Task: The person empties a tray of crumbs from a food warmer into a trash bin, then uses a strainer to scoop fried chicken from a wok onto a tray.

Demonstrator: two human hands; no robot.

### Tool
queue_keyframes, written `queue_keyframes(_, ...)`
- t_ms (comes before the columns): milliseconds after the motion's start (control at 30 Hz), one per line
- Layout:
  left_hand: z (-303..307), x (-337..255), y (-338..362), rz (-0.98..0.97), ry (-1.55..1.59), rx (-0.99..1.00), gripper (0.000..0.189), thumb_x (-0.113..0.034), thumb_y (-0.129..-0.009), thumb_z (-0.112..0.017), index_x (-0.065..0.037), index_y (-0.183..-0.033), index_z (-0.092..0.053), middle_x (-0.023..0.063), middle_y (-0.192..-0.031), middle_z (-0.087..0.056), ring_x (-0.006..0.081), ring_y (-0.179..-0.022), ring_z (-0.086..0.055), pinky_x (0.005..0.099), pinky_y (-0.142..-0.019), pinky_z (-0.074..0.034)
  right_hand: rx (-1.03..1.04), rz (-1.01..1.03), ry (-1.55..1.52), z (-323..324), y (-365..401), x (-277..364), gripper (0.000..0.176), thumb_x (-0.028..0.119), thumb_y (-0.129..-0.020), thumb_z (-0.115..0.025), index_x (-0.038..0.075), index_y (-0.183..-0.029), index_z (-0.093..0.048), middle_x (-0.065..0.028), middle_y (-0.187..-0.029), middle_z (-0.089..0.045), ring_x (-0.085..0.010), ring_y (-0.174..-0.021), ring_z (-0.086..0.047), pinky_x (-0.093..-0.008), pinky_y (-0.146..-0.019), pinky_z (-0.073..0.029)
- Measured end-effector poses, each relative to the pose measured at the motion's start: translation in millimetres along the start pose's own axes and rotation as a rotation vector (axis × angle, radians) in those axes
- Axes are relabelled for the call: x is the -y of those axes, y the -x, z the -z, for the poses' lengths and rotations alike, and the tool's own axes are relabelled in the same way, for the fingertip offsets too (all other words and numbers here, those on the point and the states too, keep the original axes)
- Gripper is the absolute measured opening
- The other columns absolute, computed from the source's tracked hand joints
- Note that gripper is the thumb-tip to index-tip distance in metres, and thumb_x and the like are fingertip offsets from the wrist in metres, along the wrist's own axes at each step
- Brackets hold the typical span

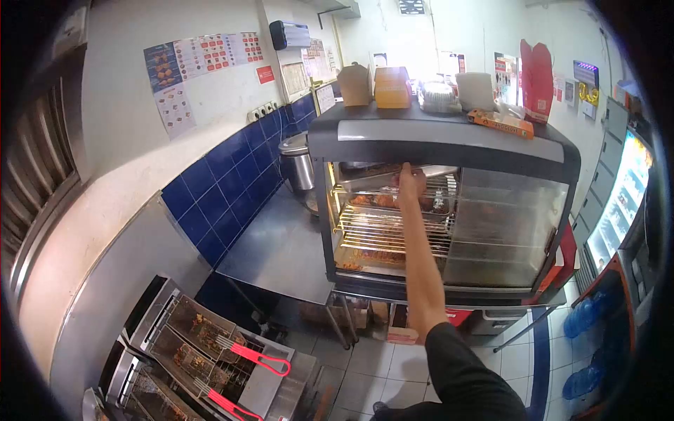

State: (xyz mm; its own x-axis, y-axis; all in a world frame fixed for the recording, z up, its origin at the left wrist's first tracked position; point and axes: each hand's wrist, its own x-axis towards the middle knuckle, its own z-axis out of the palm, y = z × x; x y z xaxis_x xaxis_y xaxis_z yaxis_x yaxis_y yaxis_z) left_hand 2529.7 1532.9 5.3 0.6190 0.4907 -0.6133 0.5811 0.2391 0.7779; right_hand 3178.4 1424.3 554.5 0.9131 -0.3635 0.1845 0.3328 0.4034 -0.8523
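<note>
My right hand reaches into the upper part of a glass-fronted food warmer, through its uncovered left side. Its fingers are closed on the near edge of a shallow metal tray on the top level. Just below the tray, browned pieces of food lie on a wire rack. Crumbs are scattered on the warmer's floor under the racks. A sliding glass pane covers the right half of the front. My left hand is out of view.
Cartons, including a red box, stand on the warmer's top. A steel table and a steel pot are to the left. Fryer baskets with red handles sit at lower left. Blue water bottles are at right.
</note>
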Motion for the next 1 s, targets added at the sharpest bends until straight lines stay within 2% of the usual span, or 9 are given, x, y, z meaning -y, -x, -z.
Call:
queue_keyframes(233,-1.3,10.6,-43.0,-0.085,-0.256,0.122,0.031,-0.02,-0.092,-0.055,-0.004,-0.117,-0.062,0.0123,-0.093,-0.071,0.0181,-0.074,-0.068,0.0319,-0.07,-0.054,0.004,0.005,0.061,52.1,13.2,1.3,0.03,0.017,-0.086,-0.063,-0.005,-0.104,-0.053,-0.0119,-0.083,-0.061,-0.0225,-0.064,-0.061,-0.0368,-0.058,-0.047)
queue_keyframes(367,-17.8,-5.7,-49.9,-0.147,-0.343,0.18,0.031,-0.019,-0.092,-0.054,-0.004,-0.117,-0.063,0.0125,-0.094,-0.071,0.0178,-0.077,-0.069,0.0316,-0.073,-0.054,0.119,0.064,0.139,82.7,4.7,-6.5,0.028,0.015,-0.086,-0.063,-0.005,-0.102,-0.051,-0.0113,-0.085,-0.059,-0.02,-0.066,-0.061,-0.032,-0.055,-0.051)
queue_keyframes(500,-48.6,-193.8,45.9,-0.437,-0.264,0.218,0.03,-0.021,-0.095,-0.052,-0.001,-0.116,-0.061,0.0111,-0.099,-0.07,0.0164,-0.086,-0.067,0.0312,-0.076,-0.052,0.274,-0.006,0.133,97.0,4.3,6.5,0.03,0.012,-0.085,-0.062,-0.006,-0.106,-0.051,-0.0121,-0.088,-0.058,-0.0177,-0.07,-0.062,-0.0293,-0.053,-0.054)
queue_keyframes(567,-65.3,-230.5,45.3,-0.583,-0.16,0.24,0.029,-0.021,-0.097,-0.052,-0.001,-0.116,-0.06,0.0101,-0.097,-0.069,0.0145,-0.087,-0.065,0.0295,-0.077,-0.051,0.157,0.045,0.306,98.5,-1.3,29.6,0.032,0.012,-0.084,-0.061,-0.007,-0.108,-0.054,-0.0132,-0.087,-0.059,-0.0207,-0.073,-0.062,-0.0319,-0.058,-0.053)
queue_keyframes(633,-72.5,-275.4,59.4,-0.773,-0.155,0.218,0.026,-0.021,-0.094,-0.054,-0.005,-0.114,-0.061,0.0107,-0.093,-0.069,0.0176,-0.082,-0.066,0.0303,-0.074,-0.052,0.104,-0.081,0.346,115.1,-9.5,55.6,0.042,0.022,-0.082,-0.064,-0.009,-0.109,-0.055,-0.0163,-0.103,-0.061,-0.0248,-0.088,-0.058,-0.0383,-0.077,-0.046)
queue_keyframes(733,-88.7,-318.0,70.3,-0.857,-0.04,0.258,0.027,-0.024,-0.097,-0.052,-0.004,-0.112,-0.061,0.0079,-0.091,-0.067,0.0153,-0.081,-0.063,0.0296,-0.072,-0.051,0.112,-0.045,0.418,159.6,-93.0,2.4,0.045,0.023,-0.079,-0.066,-0.01,-0.108,-0.056,-0.0182,-0.101,-0.061,-0.0268,-0.087,-0.058,-0.0394,-0.076,-0.046)
queue_keyframes(767,-96.9,-325.6,64.5,-0.878,-0.02,0.258,0.028,-0.025,-0.097,-0.051,-0.004,-0.112,-0.061,0.0068,-0.091,-0.066,0.0148,-0.08,-0.062,0.0295,-0.071,-0.051,-0.021,-0.004,0.504,148.9,-42.2,34.1,0.04,0.02,-0.078,-0.067,-0.009,-0.106,-0.059,-0.0182,-0.101,-0.062,-0.0274,-0.087,-0.059,-0.0385,-0.075,-0.046)
queue_keyframes(900,-136.9,-382.3,26.6,-0.642,0.613,0.408,0.052,-0.05,-0.097,-0.046,-0.009,-0.128,-0.049,0.0064,-0.115,-0.059,0.0156,-0.104,-0.055,0.0303,-0.092,-0.042,0.103,-0.044,0.547,176.4,-6.0,48.1,0.04,0.016,-0.081,-0.064,-0.01,-0.11,-0.059,-0.0199,-0.108,-0.062,-0.0292,-0.094,-0.06,-0.0391,-0.08,-0.046)
queue_keyframes(1000,-137.3,-437.1,36.1,-0.501,0.757,0.548,0.075,-0.069,-0.091,-0.031,-0.014,-0.141,-0.038,0.0024,-0.119,-0.054,0.0213,-0.108,-0.05,0.0437,-0.09,-0.043,0.137,-0.005,0.633,203.3,65.2,78.7,0.035,0.015,-0.082,-0.063,-0.01,-0.107,-0.06,-0.0184,-0.103,-0.064,-0.0268,-0.093,-0.06,-0.0383,-0.081,-0.046)
